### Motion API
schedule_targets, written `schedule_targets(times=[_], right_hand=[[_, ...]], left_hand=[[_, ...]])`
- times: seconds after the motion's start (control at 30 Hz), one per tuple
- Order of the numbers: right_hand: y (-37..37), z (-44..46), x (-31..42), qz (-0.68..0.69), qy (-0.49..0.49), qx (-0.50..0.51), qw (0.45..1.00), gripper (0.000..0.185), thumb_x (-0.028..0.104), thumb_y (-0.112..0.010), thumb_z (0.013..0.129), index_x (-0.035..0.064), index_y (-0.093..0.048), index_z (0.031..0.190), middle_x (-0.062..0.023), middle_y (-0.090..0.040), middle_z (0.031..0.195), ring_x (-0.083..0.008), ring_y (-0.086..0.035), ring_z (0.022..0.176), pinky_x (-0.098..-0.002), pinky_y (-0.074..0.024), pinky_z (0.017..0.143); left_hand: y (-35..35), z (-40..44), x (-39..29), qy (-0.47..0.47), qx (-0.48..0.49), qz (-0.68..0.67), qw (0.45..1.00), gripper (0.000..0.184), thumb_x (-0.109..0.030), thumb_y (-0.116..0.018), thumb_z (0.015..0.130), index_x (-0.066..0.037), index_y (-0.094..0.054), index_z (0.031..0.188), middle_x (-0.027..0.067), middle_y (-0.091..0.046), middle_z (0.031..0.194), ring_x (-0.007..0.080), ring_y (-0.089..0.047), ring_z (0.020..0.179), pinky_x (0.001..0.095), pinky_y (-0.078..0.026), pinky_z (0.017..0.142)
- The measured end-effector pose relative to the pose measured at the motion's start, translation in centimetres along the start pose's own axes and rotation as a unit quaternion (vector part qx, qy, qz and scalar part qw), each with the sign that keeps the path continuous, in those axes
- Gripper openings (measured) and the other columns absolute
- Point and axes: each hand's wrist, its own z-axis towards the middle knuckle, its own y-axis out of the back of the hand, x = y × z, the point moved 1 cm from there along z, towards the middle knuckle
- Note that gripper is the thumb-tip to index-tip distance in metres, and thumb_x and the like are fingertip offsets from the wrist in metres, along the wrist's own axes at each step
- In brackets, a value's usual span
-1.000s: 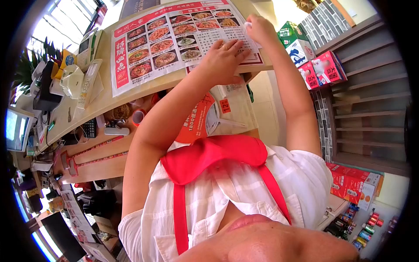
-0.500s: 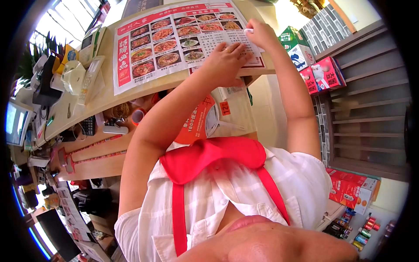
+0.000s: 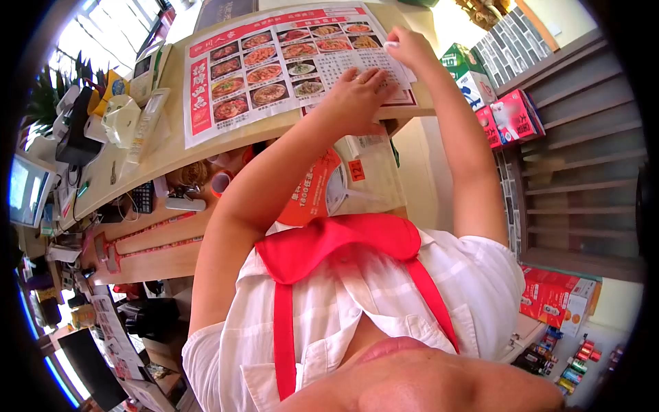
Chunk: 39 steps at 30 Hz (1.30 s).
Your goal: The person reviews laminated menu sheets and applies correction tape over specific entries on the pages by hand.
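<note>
Across a pale wooden counter, two hands at a printed food menu

The menu lies flat on the counter, a large sheet with rows of dish photographs, red headings and a column of small text toward its right end. The left hand is laid palm down over the lower part of that text column, its fingers loosely spread and a ring on one of them. The right hand is at the sheet's right edge, fingers curled in, holding a small white object at their tips; what it is cannot be told, nor whether it touches the paper. Beneath the menu's lower right corner, a second sheet with a dark red border shows.

Left of the menu stand a green-leaved plant and a lit monitor; a black keyboard sits on a lower surface. To the right of the right arm, a pink-and-red carton stands before a dark slatted panel. The person wears a red apron over a white shirt.
</note>
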Motion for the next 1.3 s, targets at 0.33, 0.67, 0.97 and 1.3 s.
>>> schedule_targets(times=[0.33, 0.67, 0.97, 1.3], right_hand=[[-0.3, -0.5, 0.4, -0.031, 0.041, 0.004, 0.999, 0.021, 0.021, -0.061, 0.077, 0.0083, -0.060, 0.093, -0.0151, -0.066, 0.087, -0.0322, -0.063, 0.083, -0.0400, -0.0492, 0.075], [-0.8, -0.4, -0.3, -0.027, 0.023, -0.021, 0.999, 0.021, 0.023, -0.060, 0.078, 0.0079, -0.059, 0.093, -0.0162, -0.065, 0.085, -0.0333, -0.062, 0.081, -0.0413, -0.0490, 0.074], [0.3, -0.2, 0.5, -0.002, -0.001, 0.019, 1.000, 0.023, 0.021, -0.063, 0.077, 0.0058, -0.059, 0.094, -0.0145, -0.066, 0.089, -0.0309, -0.063, 0.083, -0.0376, -0.0494, 0.072], [-0.8, -0.4, -0.1, -0.003, 0.040, -0.013, 0.999, 0.021, 0.022, -0.062, 0.077, 0.0065, -0.060, 0.092, -0.0158, -0.065, 0.087, -0.0324, -0.062, 0.083, -0.0396, -0.0488, 0.074]], left_hand=[[0.4, 0.0, -0.1, 0.003, 0.029, 0.014, 0.999, 0.087, -0.044, -0.073, 0.062, -0.011, -0.040, 0.135, 0.0151, -0.036, 0.141, 0.0275, -0.034, 0.130, 0.0450, -0.026, 0.105], [0.0, 0.0, 0.0, -0.007, -0.009, 0.032, 0.999, 0.083, -0.049, -0.073, 0.063, -0.012, -0.045, 0.131, 0.0143, -0.041, 0.137, 0.0268, -0.038, 0.128, 0.0461, -0.030, 0.102], [0.4, 0.0, -0.1, 0.005, 0.028, 0.005, 1.000, 0.088, -0.044, -0.073, 0.063, -0.011, -0.038, 0.137, 0.0154, -0.036, 0.141, 0.0288, -0.033, 0.131, 0.0464, -0.025, 0.106], [0.6, 0.0, -0.1, 0.000, 0.029, 0.010, 1.000, 0.087, -0.043, -0.073, 0.063, -0.012, -0.038, 0.137, 0.0150, -0.035, 0.141, 0.0273, -0.032, 0.131, 0.0458, -0.025, 0.106]])
